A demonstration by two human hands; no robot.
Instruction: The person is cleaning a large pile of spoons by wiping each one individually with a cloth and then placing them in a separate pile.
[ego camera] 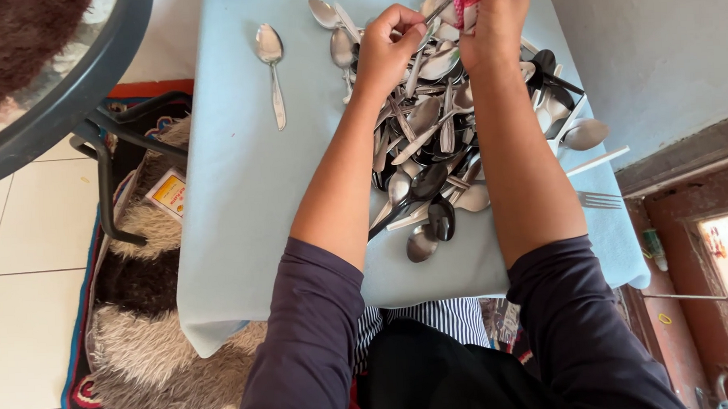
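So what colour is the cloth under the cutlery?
Pale blue; the tablecloth shows best in the head view.

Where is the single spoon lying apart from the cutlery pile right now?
In the head view, the lone spoon lies on the pale blue cloth, left of the cutlery pile and of the left hand, bowl toward the far edge.
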